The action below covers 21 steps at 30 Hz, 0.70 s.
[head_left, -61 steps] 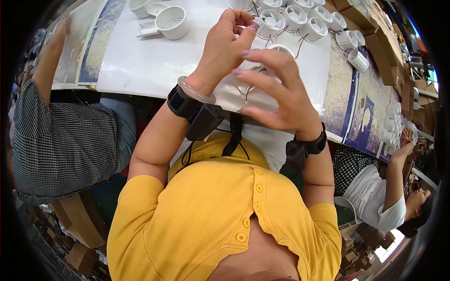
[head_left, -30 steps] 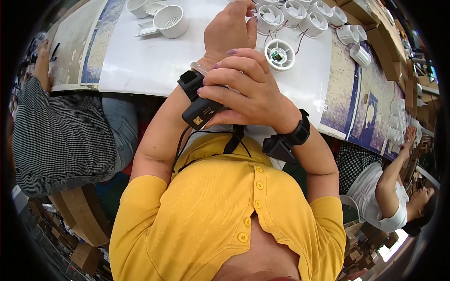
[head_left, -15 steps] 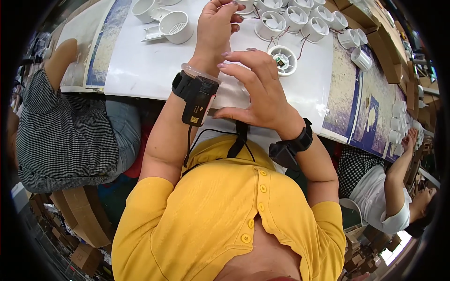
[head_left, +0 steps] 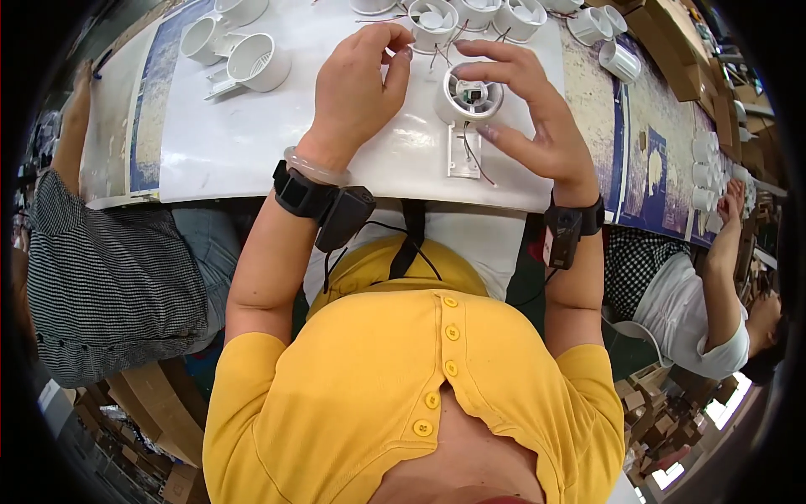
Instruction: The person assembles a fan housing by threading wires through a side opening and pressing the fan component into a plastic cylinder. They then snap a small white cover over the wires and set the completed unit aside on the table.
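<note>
My left hand [head_left: 357, 88] hovers above the white tabletop with its fingers bent and the thumb tip drawn close to the index finger. Whatever the fingertips pinch, if anything, is too small to make out. My right hand [head_left: 541, 118] is open, its fingers and thumb spread around a white round fan housing [head_left: 495, 105]; whether they touch the rim is unclear. A small green circuit board [head_left: 473, 97] sits in the centre of the housing. From its lower side extends a flat white bracket [head_left: 457, 160], with thin dark wires [head_left: 476, 154] lying over it.
White cups with fan blades [head_left: 433, 18] and loose wires stand at the far edge. Bracketed white cups [head_left: 259, 63] lie at the left. Cardboard boxes [head_left: 676, 63] line the far right. Co-workers sit on both sides, one in a checked shirt [head_left: 113, 286].
My hands have moved apart, the left one down and left, the right one to the right. The bracket below the fan housing now shows. The view has shifted as well.
</note>
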Each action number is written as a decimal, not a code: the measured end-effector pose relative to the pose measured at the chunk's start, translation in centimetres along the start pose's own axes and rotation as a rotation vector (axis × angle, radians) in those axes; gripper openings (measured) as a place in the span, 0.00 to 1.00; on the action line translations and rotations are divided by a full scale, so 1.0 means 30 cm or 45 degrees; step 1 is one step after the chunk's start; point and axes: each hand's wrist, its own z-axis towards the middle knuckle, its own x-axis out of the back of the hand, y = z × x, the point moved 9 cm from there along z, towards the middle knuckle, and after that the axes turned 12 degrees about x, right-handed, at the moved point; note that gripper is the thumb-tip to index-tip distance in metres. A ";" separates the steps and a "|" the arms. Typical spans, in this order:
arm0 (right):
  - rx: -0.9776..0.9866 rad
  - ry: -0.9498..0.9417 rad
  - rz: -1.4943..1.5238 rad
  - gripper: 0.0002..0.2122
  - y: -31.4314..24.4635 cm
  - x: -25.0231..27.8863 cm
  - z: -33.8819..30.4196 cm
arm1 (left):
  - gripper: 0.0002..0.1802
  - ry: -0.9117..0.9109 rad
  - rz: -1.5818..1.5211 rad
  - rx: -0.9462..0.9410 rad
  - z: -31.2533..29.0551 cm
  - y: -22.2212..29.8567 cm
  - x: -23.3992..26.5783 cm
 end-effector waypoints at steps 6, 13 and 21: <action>-0.069 -0.169 0.075 0.25 0.043 -0.068 -0.045 | 0.10 -0.172 -0.013 0.096 -0.012 -0.003 -0.018; -0.191 0.105 0.214 0.23 0.093 -0.048 -0.065 | 0.12 -0.711 -0.727 0.688 -0.119 -0.069 -0.091; -0.206 0.026 0.022 0.22 0.098 -0.068 -0.066 | 0.11 -0.466 -0.322 0.153 -0.119 0.037 -0.059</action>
